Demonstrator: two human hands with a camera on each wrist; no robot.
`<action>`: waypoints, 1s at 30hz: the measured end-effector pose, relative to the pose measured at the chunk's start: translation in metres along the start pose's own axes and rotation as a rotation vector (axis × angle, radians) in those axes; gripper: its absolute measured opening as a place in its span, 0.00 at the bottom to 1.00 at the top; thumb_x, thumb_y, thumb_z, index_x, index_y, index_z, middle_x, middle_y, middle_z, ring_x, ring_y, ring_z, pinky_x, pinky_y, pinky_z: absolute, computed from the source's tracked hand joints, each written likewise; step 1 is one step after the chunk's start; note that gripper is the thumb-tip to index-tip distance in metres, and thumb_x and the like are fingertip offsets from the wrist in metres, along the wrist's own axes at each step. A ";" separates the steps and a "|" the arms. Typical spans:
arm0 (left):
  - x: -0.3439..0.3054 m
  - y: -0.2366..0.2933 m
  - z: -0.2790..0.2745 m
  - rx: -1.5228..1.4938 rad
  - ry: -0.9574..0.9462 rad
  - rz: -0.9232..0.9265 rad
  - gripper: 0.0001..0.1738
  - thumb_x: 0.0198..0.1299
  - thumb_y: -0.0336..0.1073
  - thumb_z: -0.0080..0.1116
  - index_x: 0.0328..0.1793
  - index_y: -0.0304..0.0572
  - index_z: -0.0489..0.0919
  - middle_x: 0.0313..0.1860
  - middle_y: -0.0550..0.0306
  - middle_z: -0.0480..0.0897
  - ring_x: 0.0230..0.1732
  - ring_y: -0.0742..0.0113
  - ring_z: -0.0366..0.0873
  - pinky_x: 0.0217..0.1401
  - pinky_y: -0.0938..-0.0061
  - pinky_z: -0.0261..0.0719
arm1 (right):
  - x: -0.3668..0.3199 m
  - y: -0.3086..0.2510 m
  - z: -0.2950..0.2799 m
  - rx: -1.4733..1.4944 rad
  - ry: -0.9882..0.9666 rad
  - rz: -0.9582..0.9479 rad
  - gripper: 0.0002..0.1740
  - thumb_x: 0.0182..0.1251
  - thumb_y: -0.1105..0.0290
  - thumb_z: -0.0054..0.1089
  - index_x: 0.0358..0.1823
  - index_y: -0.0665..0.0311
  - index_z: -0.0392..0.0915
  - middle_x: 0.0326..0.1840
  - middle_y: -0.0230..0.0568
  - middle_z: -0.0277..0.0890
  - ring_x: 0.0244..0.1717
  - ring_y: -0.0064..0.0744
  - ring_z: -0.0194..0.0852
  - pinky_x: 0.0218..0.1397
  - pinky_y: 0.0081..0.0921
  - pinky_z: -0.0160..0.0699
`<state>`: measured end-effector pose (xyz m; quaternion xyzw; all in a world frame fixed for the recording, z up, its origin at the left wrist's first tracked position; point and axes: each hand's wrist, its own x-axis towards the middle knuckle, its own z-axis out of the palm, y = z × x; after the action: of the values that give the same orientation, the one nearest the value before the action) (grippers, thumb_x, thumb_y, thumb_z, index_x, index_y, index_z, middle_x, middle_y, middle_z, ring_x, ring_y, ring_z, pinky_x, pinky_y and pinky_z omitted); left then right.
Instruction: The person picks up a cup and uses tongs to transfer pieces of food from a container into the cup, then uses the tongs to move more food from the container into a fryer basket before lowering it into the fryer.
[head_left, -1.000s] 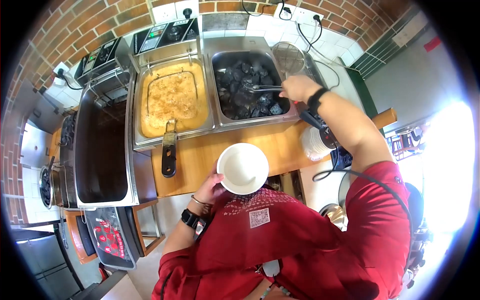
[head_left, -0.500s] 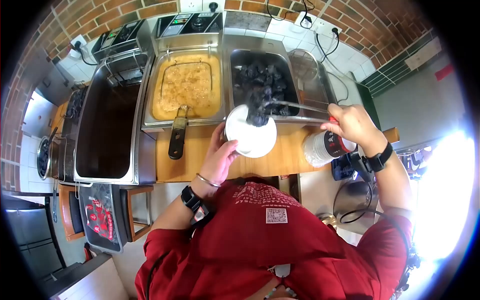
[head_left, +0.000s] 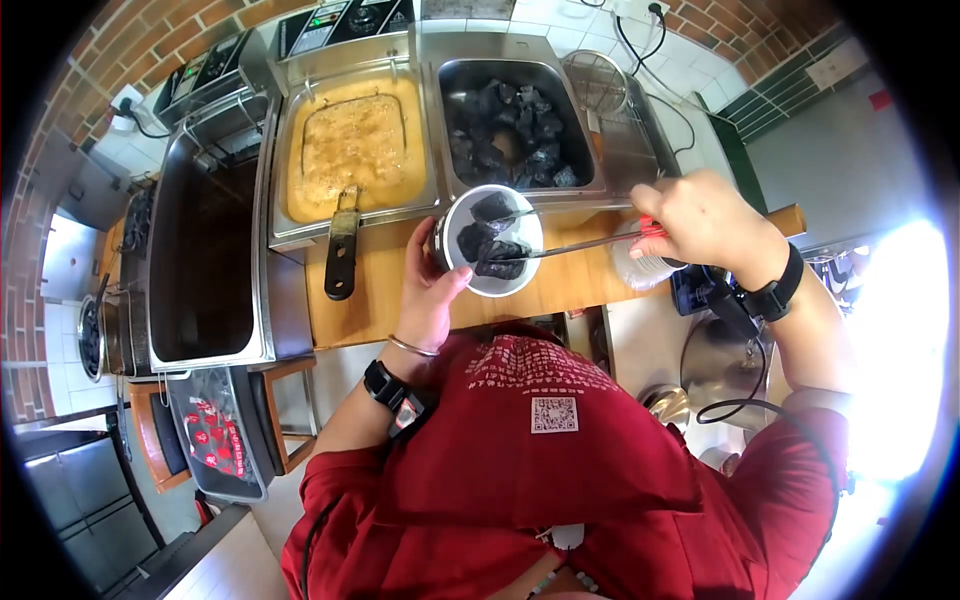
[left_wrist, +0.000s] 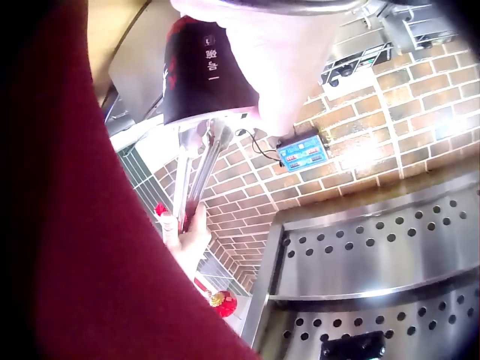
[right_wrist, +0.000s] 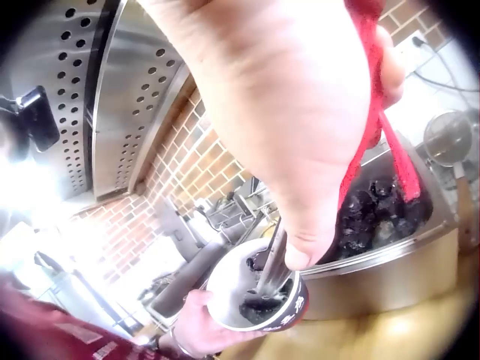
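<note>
Left hand [head_left: 428, 295] curls round paper cup [head_left: 508, 287], seemingly steadying its mouth under the tongs [head_left: 590, 243]; right hand [head_left: 705, 225] firmly grips these, tips among dark chunks [head_left: 475, 243] inside.

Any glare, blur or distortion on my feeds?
Head: wide-angle curvature, dark corners, white glare at the right edge, but the bowl and black pieces read clearly. Left wrist: left hand washed out, bright reflections on the brick wall. Right wrist: right hand overexposed, glare at the left edge, ends of the tongs hard to make out.
</note>
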<state>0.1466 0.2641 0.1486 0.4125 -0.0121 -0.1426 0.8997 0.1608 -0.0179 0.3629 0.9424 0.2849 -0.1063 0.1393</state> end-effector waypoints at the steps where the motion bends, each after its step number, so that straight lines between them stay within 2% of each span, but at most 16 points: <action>1: 0.000 0.000 -0.002 0.000 0.003 -0.001 0.44 0.55 0.22 0.59 0.77 0.42 0.51 0.65 0.53 0.67 0.63 0.66 0.69 0.61 0.72 0.73 | -0.002 0.001 0.002 0.021 0.007 -0.009 0.27 0.52 0.45 0.66 0.34 0.64 0.72 0.23 0.46 0.76 0.29 0.53 0.78 0.33 0.43 0.76; 7: -0.001 0.001 -0.003 -0.003 -0.008 0.038 0.44 0.54 0.23 0.61 0.76 0.42 0.52 0.64 0.53 0.68 0.63 0.66 0.69 0.60 0.73 0.74 | 0.000 -0.006 0.021 -0.023 0.068 -0.029 0.21 0.59 0.50 0.62 0.31 0.63 0.73 0.20 0.47 0.75 0.27 0.53 0.78 0.30 0.42 0.76; 10: -0.001 0.007 0.001 0.019 -0.091 -0.056 0.44 0.54 0.23 0.61 0.76 0.41 0.52 0.63 0.54 0.69 0.62 0.66 0.70 0.60 0.73 0.74 | 0.005 -0.008 0.036 -0.042 0.098 -0.031 0.19 0.62 0.53 0.59 0.30 0.64 0.72 0.19 0.47 0.75 0.25 0.52 0.78 0.30 0.41 0.76; 12: -0.001 0.005 0.005 0.108 -0.037 -0.029 0.41 0.54 0.29 0.60 0.75 0.42 0.56 0.58 0.56 0.74 0.49 0.75 0.73 0.44 0.83 0.71 | 0.008 -0.010 0.045 -0.037 0.108 -0.028 0.18 0.63 0.54 0.59 0.29 0.64 0.72 0.18 0.47 0.74 0.25 0.52 0.78 0.31 0.41 0.77; 13: -0.001 0.004 0.003 0.108 -0.041 -0.031 0.41 0.54 0.29 0.60 0.75 0.42 0.56 0.58 0.56 0.74 0.49 0.75 0.73 0.44 0.83 0.71 | 0.008 -0.012 0.050 -0.012 0.100 -0.017 0.18 0.63 0.55 0.59 0.29 0.64 0.72 0.18 0.48 0.74 0.25 0.52 0.78 0.31 0.41 0.77; 15: 0.000 -0.001 -0.003 0.084 -0.021 -0.122 0.43 0.54 0.23 0.61 0.75 0.39 0.52 0.61 0.52 0.71 0.60 0.66 0.71 0.61 0.71 0.74 | 0.008 -0.020 0.057 0.068 0.119 -0.013 0.18 0.65 0.56 0.58 0.29 0.65 0.73 0.18 0.50 0.75 0.26 0.53 0.79 0.31 0.43 0.77; 18: -0.004 -0.007 0.001 0.126 0.017 -0.097 0.42 0.54 0.24 0.62 0.73 0.38 0.54 0.60 0.51 0.71 0.60 0.66 0.71 0.62 0.71 0.74 | 0.008 -0.034 0.062 0.166 0.085 0.015 0.18 0.65 0.56 0.58 0.29 0.66 0.74 0.19 0.51 0.75 0.26 0.53 0.79 0.32 0.43 0.77; 19: -0.003 -0.009 0.002 0.127 0.010 -0.100 0.42 0.54 0.24 0.62 0.73 0.38 0.54 0.60 0.51 0.71 0.60 0.66 0.71 0.62 0.71 0.74 | 0.009 -0.036 0.062 0.222 -0.005 0.055 0.20 0.66 0.54 0.57 0.33 0.68 0.77 0.23 0.52 0.77 0.30 0.55 0.80 0.36 0.44 0.78; 22: 0.000 -0.017 0.002 0.209 0.023 -0.021 0.40 0.54 0.24 0.63 0.72 0.38 0.55 0.60 0.52 0.71 0.59 0.66 0.71 0.62 0.71 0.73 | 0.011 -0.040 0.077 0.382 -0.103 0.188 0.23 0.63 0.50 0.60 0.32 0.67 0.78 0.25 0.54 0.77 0.32 0.56 0.78 0.36 0.44 0.76; 23: 0.002 -0.022 0.000 0.193 0.028 -0.002 0.40 0.54 0.24 0.63 0.71 0.39 0.56 0.60 0.53 0.71 0.59 0.67 0.72 0.62 0.71 0.73 | 0.015 -0.039 0.077 0.456 -0.246 0.252 0.25 0.64 0.47 0.59 0.35 0.67 0.79 0.28 0.55 0.77 0.35 0.57 0.78 0.38 0.45 0.75; 26: 0.004 -0.024 0.000 0.117 0.051 -0.007 0.40 0.53 0.23 0.62 0.72 0.42 0.56 0.60 0.54 0.71 0.59 0.67 0.72 0.61 0.72 0.74 | 0.012 -0.037 0.067 0.517 -0.308 0.296 0.29 0.63 0.42 0.57 0.38 0.66 0.79 0.29 0.54 0.79 0.36 0.58 0.79 0.42 0.46 0.76; 27: 0.005 -0.023 -0.001 0.057 0.076 -0.026 0.40 0.54 0.22 0.61 0.72 0.43 0.56 0.60 0.55 0.71 0.58 0.68 0.72 0.61 0.73 0.74 | 0.009 -0.035 0.062 0.518 -0.309 0.297 0.29 0.63 0.42 0.57 0.38 0.66 0.79 0.29 0.54 0.79 0.36 0.58 0.79 0.42 0.46 0.76; 29: 0.004 -0.019 -0.002 0.025 0.089 -0.056 0.39 0.54 0.22 0.60 0.72 0.45 0.57 0.60 0.55 0.71 0.58 0.68 0.72 0.60 0.73 0.75 | -0.002 -0.027 0.048 0.304 -0.149 0.177 0.29 0.61 0.42 0.59 0.37 0.65 0.78 0.27 0.53 0.79 0.34 0.58 0.79 0.40 0.46 0.77; 30: 0.004 -0.016 -0.003 -0.008 0.102 -0.084 0.39 0.55 0.22 0.59 0.73 0.46 0.57 0.60 0.56 0.71 0.58 0.69 0.72 0.59 0.73 0.75 | -0.006 -0.024 0.039 0.305 -0.150 0.176 0.29 0.61 0.42 0.59 0.37 0.65 0.78 0.27 0.53 0.79 0.34 0.58 0.79 0.40 0.46 0.77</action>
<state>0.1469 0.2556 0.1346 0.4159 0.0516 -0.1589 0.8939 0.1376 -0.0144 0.3230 0.9632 0.1709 -0.2058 0.0243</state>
